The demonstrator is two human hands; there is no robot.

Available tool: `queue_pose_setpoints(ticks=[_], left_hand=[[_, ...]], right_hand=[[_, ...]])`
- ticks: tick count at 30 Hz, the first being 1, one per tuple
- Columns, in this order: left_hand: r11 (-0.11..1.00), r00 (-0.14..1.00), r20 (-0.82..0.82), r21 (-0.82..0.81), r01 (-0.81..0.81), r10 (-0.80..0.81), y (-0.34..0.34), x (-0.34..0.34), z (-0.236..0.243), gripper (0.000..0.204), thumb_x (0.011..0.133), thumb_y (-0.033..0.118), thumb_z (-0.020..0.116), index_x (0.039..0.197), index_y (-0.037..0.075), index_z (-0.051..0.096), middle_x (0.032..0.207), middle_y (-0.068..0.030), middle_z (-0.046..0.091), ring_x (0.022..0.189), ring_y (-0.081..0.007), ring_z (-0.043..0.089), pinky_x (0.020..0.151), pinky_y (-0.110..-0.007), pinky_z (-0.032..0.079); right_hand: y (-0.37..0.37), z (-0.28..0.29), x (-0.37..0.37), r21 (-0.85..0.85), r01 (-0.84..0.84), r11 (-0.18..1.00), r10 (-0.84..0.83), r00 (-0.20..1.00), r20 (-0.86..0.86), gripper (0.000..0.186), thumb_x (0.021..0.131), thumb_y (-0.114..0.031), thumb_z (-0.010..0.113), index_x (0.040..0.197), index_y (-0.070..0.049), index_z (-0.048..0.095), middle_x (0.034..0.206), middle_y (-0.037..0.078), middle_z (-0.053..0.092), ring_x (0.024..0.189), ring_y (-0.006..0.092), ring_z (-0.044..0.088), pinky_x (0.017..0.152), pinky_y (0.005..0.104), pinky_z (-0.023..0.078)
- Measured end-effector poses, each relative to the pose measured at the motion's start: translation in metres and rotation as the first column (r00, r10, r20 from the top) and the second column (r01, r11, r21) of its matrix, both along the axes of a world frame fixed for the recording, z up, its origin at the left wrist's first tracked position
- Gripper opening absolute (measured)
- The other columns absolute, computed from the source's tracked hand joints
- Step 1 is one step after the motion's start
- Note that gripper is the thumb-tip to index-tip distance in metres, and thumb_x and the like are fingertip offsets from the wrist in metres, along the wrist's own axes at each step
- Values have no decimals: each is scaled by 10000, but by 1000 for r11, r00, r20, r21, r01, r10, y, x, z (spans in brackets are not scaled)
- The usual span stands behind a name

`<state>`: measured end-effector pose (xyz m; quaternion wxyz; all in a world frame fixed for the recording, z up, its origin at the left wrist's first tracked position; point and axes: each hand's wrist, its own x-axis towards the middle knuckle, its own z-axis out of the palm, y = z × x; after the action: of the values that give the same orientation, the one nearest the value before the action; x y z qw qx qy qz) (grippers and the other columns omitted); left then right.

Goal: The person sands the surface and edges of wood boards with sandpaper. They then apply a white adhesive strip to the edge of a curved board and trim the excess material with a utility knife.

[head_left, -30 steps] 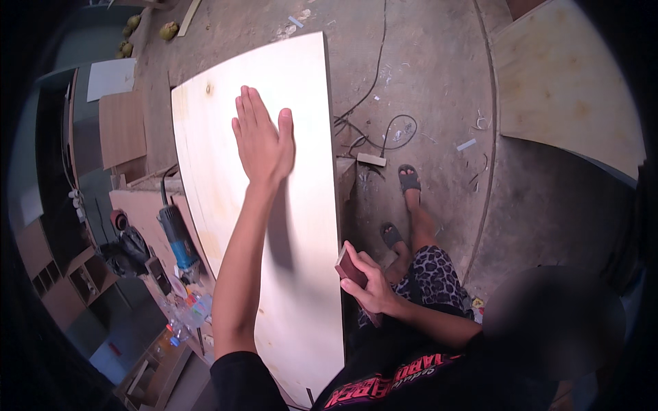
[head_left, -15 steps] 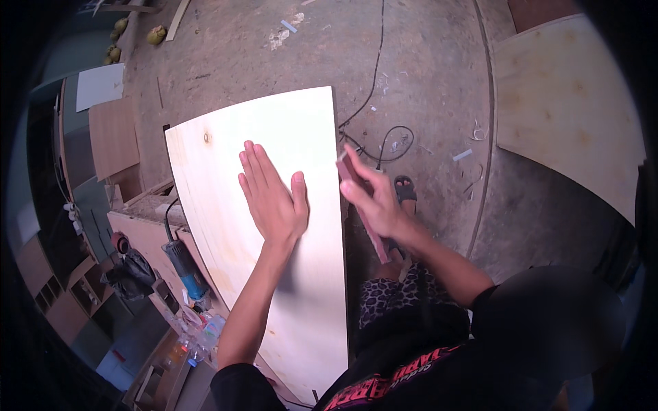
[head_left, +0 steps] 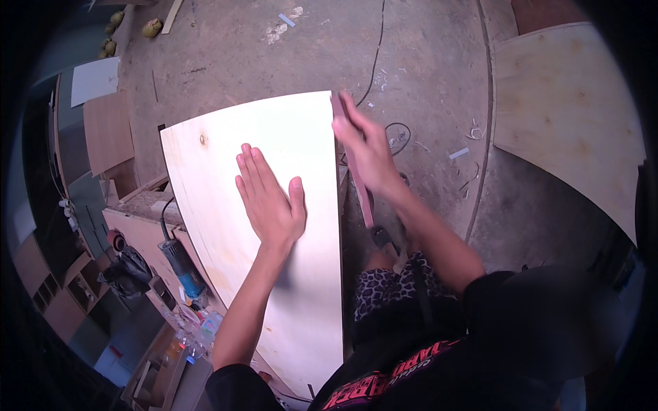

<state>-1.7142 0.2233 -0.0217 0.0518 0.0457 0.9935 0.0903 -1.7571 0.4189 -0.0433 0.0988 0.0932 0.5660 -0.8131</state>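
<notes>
A pale plywood panel (head_left: 310, 308) stretches away from my body, with a small knot near its far left corner. My left hand (head_left: 269, 211) lies flat on the panel, fingers extended and thumb apart. Along the panel's right edge, my right hand (head_left: 369, 147) grips a long, narrow reddish-brown sanding block (head_left: 360, 195). Its far end is at the far right corner of the panel, against or very close to the edge. Motion slightly blurs this hand, and its palm side is partly hidden.
A blue and dark corded power tool (head_left: 182, 268) rests left of the panel, near a black plastic bag (head_left: 130, 270). Another plywood sheet (head_left: 565, 103) is at the right. A black cable (head_left: 375, 65) crosses the concrete floor, among scraps. Green coconut-like fruits (head_left: 152, 27) lie far left.
My right hand has slid the sanding block away from me along the panel's right edge, toward the far corner. My left hand stays flat on the panel.
</notes>
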Motion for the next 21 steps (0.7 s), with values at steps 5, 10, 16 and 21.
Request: queue_pose_setpoints(ticks=[5,10,16,21], left_hand=[[1000,1000,-13,17,5,-4,1,-2,0,789,998,455,371,1540,-63,127,1615,-252,131,1504,-412,107,1191,-543,101],[1000,1000,-17,13,2,-1,0,-1,2,779,998,444,370,1543,-55,123,1612,-259,135,1500,-423,113,1187,-547,106],[999,1000,-14,32,-5,5,0,-1,1,784,989,439,385,1542,-55,131,1610,-261,142,1498,-428,117,1187,-548,101],[1000,999,34,30,-10,9,-2,-4,7,801,983,452,395,1541,-59,132,1609,-262,149,1497,-429,123,1186,-552,93]], right_hand=[[-6,-6,11,84,-6,996,1,998,59,677,977,-246,586,1470,119,301,1305,178,600,1184,173,547,1032,315,414],[-6,-6,15,104,-24,994,25,1000,-11,655,985,-223,585,1487,88,303,1227,106,630,1102,120,553,982,278,433],[-9,-2,-1,107,8,994,-8,1000,2,694,984,-282,588,1492,87,292,1321,149,593,1199,168,537,1029,298,404],[8,-33,-62,-6,9,1000,-7,961,278,640,988,-424,536,1428,9,367,1115,67,577,884,143,558,744,280,466]])
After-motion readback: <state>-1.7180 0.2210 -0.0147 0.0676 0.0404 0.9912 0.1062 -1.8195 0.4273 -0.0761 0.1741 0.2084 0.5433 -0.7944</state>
